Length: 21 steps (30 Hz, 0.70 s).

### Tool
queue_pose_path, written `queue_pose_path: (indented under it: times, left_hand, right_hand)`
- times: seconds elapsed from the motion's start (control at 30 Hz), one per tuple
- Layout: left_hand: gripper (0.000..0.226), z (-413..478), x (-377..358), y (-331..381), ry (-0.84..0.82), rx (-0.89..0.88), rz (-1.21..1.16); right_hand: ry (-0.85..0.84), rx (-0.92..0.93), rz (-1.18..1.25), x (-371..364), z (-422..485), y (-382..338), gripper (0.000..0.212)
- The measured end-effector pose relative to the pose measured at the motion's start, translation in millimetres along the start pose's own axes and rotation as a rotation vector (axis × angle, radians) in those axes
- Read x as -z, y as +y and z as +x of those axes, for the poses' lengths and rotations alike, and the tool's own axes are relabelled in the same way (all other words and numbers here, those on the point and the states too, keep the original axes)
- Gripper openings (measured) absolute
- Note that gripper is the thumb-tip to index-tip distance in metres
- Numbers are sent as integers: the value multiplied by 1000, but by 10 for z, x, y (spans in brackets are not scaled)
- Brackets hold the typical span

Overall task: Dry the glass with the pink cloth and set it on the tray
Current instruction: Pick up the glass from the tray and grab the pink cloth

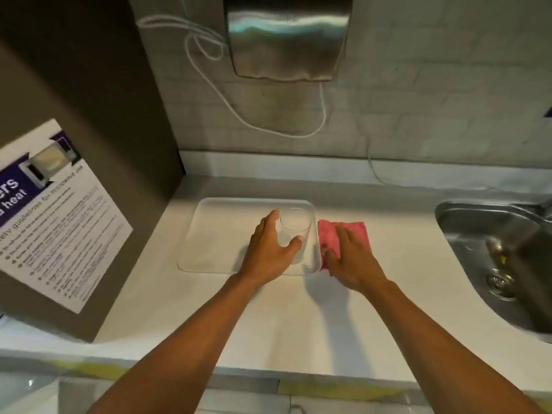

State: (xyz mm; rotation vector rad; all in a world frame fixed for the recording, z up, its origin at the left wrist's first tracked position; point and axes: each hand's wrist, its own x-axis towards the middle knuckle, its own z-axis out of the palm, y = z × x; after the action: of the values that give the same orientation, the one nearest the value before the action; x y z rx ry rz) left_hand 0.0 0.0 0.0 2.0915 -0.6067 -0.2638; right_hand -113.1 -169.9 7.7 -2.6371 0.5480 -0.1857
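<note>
A clear glass [295,228] stands upright on the right part of a white tray [221,234] in the middle of the counter. My left hand [270,249] wraps around the glass, thumb on its right side and fingers on its left. A pink cloth [343,234] lies flat on the counter just right of the tray. My right hand [349,258] rests on the cloth's near part with the fingers spread; whether it grips the cloth I cannot tell.
A steel sink [495,264] is set into the counter at the right. A brown cabinet wall with a printed notice [56,216] stands at the left. A metal dispenser [286,37] and a white cable [268,121] hang on the tiled back wall.
</note>
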Motion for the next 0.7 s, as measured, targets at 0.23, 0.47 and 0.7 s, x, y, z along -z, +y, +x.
queue_pose_path:
  times: [0.23, 0.47, 0.7]
  left_hand:
    - [89, 243, -279, -95, 79, 151, -193]
    - [81, 290, -454, -146, 157, 157, -230]
    - [69, 295, -507, -144, 186, 95, -226]
  right_hand:
    - [-176, -241, -17, -280, 337, 549, 47]
    - [-46, -344, -124, -342, 669, 964, 50]
    - [-137, -490, -129, -407, 885, 1139, 57]
